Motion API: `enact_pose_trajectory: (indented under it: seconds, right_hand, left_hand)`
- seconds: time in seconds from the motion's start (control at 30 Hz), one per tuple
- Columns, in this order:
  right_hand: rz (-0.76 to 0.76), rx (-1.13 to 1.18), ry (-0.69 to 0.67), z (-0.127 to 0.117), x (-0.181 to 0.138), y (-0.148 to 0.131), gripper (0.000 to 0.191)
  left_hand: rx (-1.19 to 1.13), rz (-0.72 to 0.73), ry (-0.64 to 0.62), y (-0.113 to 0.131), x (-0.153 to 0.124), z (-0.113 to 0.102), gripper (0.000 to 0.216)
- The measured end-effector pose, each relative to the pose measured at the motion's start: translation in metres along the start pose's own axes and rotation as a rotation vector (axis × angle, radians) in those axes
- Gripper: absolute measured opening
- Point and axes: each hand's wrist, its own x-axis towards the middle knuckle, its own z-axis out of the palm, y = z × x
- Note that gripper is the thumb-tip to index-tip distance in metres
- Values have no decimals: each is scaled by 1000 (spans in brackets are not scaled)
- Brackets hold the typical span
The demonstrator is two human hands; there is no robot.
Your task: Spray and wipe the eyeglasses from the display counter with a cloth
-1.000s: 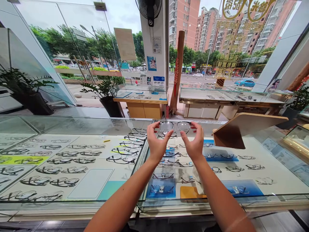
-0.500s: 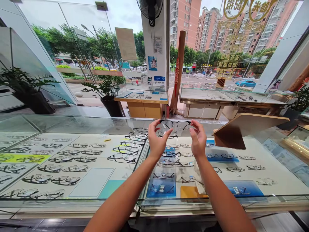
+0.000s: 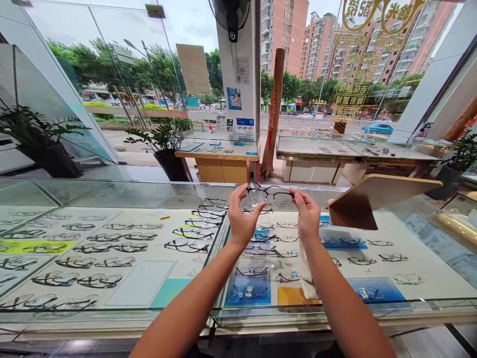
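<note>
Both my hands hold up one pair of dark-rimmed glasses [image 3: 271, 196] above the glass display counter [image 3: 112, 199]. My left hand [image 3: 242, 219] pinches the frame's left end, fingers closed on it. My right hand [image 3: 308, 216] pinches the right end in the same way. The lenses are clear and the frame tilts slightly, its left side a little higher. Below my hands, under the counter glass, lie rows of other glasses [image 3: 186, 243] on white, blue and orange pads.
A tan wooden stand [image 3: 372, 199] sits on the counter to the right of my hands. Beyond the counter stand more display cases [image 3: 219, 154], potted plants [image 3: 167, 144], a pillar with a fan [image 3: 238, 64] and large shop windows.
The glasses turned in my hands, from facing me flat to tilted with the left side raised. My right hand shifted slightly right and down; my left hand stayed about where it was.
</note>
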Motion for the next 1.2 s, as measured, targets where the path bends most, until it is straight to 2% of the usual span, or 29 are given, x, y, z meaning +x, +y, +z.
enact_pose_trajectory:
  seconds: [0.17, 0.5, 0.63, 0.73, 0.83, 0.93, 1.07, 1.2]
  right_hand:
    - [82, 184, -30, 1, 3, 1, 27]
    - [146, 202, -52, 2, 2, 3, 32]
    - [113, 123, -53, -1, 3, 5, 29]
    - [-2, -39, -51, -2, 1, 1, 26]
    - [-138, -249, -129, -1, -2, -4, 23]
    - [-201, -384, -226, 0, -5, -6, 17]
    - [-151, -412, -279, -2, -2, 0, 16]
    - [-9, -317, -308, -4, 2, 4, 18]
  left_hand:
    - [-13, -10, -18, 0, -1, 1, 62]
    - [2, -39, -39, -1, -2, 1, 62]
    - [-3, -87, -90, -4, -1, 2, 63]
    - [20, -50, -136, -4, 0, 1, 63]
    - [49, 36, -178, -1, 0, 0, 63]
    - [75, 83, -217, 1, -1, 0, 62]
    - [91, 100, -256, 1, 0, -1, 63]
    - [65, 73, -304, 2, 1, -1, 63]
